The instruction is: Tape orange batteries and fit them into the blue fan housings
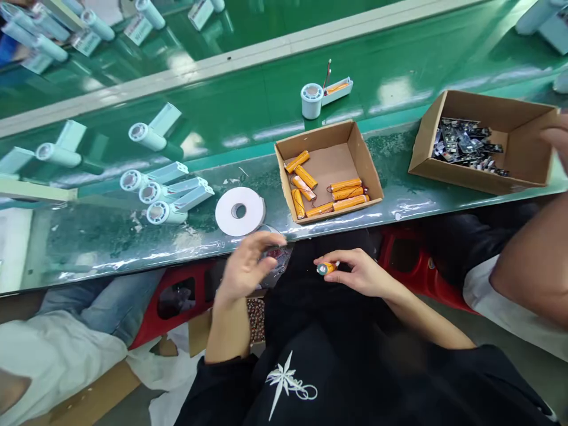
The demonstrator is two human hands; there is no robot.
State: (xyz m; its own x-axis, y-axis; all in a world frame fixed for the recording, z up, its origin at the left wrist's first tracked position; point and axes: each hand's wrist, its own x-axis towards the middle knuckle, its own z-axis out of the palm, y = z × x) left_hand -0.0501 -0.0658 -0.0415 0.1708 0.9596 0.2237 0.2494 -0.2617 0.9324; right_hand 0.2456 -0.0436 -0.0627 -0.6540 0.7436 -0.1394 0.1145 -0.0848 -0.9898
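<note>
Between the thumb and fingers of my right hand (361,273) is an orange battery (327,268), its round end turned towards me, in front of the bench edge. My left hand (249,263) is raised with thumb and fingers apart and nothing between them, slightly blurred. Just beyond it a white roll of tape (239,211) lies flat on the bench. A cardboard box (331,155) behind my hands holds several more orange batteries (348,190), some with thin wires.
Light-blue fan-like housings (164,212) lie left on the green bench (97,236); another housing (312,100) with an open handle stands on the belt. At right, a cardboard box (470,177) contains small circuit boards (464,139). Co-workers sit on both sides; one's hand (558,139) reaches that box.
</note>
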